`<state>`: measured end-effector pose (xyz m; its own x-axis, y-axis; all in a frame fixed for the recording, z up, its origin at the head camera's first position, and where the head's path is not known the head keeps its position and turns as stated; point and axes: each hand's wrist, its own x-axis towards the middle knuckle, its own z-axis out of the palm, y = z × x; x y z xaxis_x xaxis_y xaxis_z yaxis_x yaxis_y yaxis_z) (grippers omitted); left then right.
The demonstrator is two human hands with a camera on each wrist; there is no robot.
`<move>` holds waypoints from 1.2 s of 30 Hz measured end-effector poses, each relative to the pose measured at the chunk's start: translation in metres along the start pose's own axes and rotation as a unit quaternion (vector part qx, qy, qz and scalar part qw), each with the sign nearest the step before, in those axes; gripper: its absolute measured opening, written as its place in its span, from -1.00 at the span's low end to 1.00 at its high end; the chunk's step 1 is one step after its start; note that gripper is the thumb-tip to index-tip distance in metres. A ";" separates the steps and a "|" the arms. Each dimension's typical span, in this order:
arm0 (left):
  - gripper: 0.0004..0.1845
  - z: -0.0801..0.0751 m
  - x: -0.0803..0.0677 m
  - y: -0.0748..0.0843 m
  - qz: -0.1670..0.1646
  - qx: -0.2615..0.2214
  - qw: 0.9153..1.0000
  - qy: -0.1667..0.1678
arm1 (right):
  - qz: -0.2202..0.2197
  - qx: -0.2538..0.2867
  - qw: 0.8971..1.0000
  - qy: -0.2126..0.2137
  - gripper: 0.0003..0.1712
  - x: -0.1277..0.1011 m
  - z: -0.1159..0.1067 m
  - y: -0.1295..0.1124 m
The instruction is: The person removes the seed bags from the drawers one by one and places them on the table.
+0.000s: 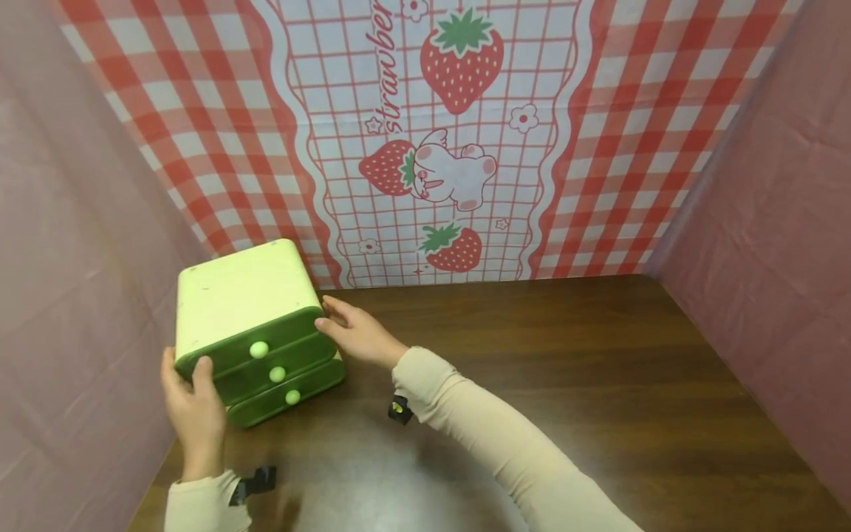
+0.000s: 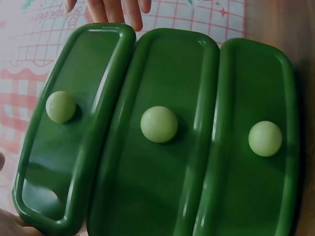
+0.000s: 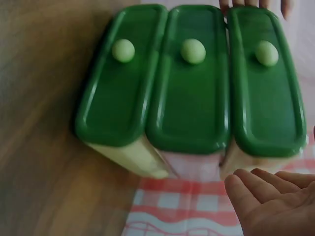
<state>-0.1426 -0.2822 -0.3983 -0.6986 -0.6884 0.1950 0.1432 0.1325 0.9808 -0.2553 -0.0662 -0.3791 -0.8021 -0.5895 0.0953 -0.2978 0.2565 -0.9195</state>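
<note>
A small drawer cabinet [image 1: 246, 295] with a pale yellow-green top stands at the left of the table. Its three dark green drawer fronts [image 2: 157, 182] each carry a round light-green knob [image 3: 193, 51]; the lowest front stands out a little. My left hand [image 1: 193, 406] is at the cabinet's left front corner, its thumb by the front and its fingers along the side. At the opposite corner, my right hand [image 1: 359, 332] has its thumb near the top drawer's edge. Its fingers are fairly straight with the palm spread in the right wrist view; whether it touches cannot be told.
Brown wood-grain table [image 1: 532, 384] extends to the right of the cabinet. A red-and-white strawberry cloth [image 1: 459, 170] hangs behind it. Pinkish cloth walls [image 1: 764, 244] close both sides, the left one close to my left hand.
</note>
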 end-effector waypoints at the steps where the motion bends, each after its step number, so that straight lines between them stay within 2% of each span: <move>1: -0.32 0.000 0.000 -0.001 -0.003 -0.005 1.000 0.001 | 0.004 0.004 1.000 -0.003 -0.27 0.001 0.004 0.000; 8: -0.34 0.001 -0.002 -0.007 -0.019 -0.037 0.999 0.004 | 0.017 0.035 0.999 -0.016 -0.21 -0.001 0.014 0.005; 16: -0.37 0.003 -0.004 -0.008 -0.003 -0.068 0.998 0.007 | 0.011 0.053 0.998 -0.030 -0.22 -0.005 0.015 0.015; 22: -0.41 0.004 -0.007 -0.007 -0.003 -0.095 0.996 0.003 | 0.007 0.053 0.998 -0.034 -0.26 -0.009 0.011 0.021; 28: -0.43 0.012 -0.011 -0.007 -0.005 -0.143 0.990 -0.017 | 0.005 0.076 0.997 -0.028 -0.25 -0.016 0.006 0.024; 36: -0.35 0.024 -0.019 -0.011 0.009 -0.143 0.988 -0.058 | -0.002 0.057 0.998 -0.008 -0.25 -0.030 -0.008 0.031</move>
<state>-0.1481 -0.2535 -0.4125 -0.7671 -0.5997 0.2278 0.3371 -0.0747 0.9385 -0.2448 -0.0344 -0.4073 -0.7923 -0.6029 0.0931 -0.2385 0.1656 -0.9569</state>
